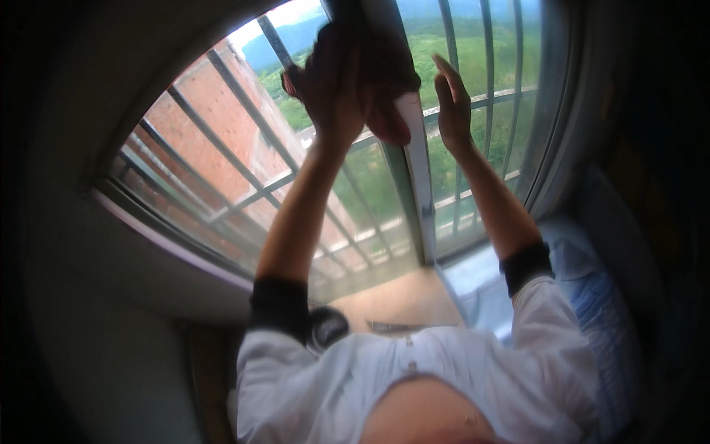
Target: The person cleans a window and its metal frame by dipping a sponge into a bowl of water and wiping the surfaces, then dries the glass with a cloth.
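Observation:
Both my arms reach up to a window with a white middle frame (pixel 418 170). My left hand (pixel 336 92) is closed over a dark reddish cloth (pixel 390 124), which is bunched at the upper part of that frame; one end of it hangs down below my fingers. Shadow hides most of the cloth and the fingertips. Just right of the frame, my right hand (pixel 453 107) is raised before the right window pane (pixel 488 133). Its fingers are stretched out and hold nothing. Whether it touches the glass I cannot tell.
Metal bars (pixel 248 111) run across the outside of the window, with a reddish wall (pixel 214 126) and greenery beyond. Under the sill are a light wooden surface (pixel 414 296), a dark round object (pixel 328 328) and, at the right, blue fabric (pixel 595 311).

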`<state>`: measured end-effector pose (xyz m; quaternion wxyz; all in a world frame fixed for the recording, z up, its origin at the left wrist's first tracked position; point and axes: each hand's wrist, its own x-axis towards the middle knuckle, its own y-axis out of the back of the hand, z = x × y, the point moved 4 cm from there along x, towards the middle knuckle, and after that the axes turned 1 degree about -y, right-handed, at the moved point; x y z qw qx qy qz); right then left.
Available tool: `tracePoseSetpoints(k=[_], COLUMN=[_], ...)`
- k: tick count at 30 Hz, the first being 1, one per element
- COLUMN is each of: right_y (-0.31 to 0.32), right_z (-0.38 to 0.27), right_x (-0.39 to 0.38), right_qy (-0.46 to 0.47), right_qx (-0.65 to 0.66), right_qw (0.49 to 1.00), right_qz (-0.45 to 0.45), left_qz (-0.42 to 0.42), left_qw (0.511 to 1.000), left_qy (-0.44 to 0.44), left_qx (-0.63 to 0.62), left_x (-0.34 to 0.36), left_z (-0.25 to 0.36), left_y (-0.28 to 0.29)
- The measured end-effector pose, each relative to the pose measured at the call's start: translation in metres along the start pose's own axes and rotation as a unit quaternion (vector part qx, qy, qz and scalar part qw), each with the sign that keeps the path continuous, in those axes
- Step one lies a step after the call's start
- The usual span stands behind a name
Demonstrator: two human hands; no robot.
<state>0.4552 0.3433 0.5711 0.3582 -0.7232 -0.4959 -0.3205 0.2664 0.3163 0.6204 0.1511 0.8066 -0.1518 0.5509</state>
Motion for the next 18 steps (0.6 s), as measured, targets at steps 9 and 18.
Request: tracePoseSetpoints(k=[9, 18], right_y=[0.021, 0.060], right_z=[0.053, 0.089], right_x=[-0.020, -0.090], right_qy=[-0.033, -0.216], right_qx=[0.068, 0.035], right_qw=[0.997, 0.974], right_qz=[0.021, 0.058], left_qz=[0.047, -0.305], left_qw=[0.995, 0.948], left_qy=[0.009, -0.088], left_qx=[0.085, -0.034], left_x=[0.050, -0.120], left_z=[0.044, 0.112], left_y=[-0.033, -0.039])
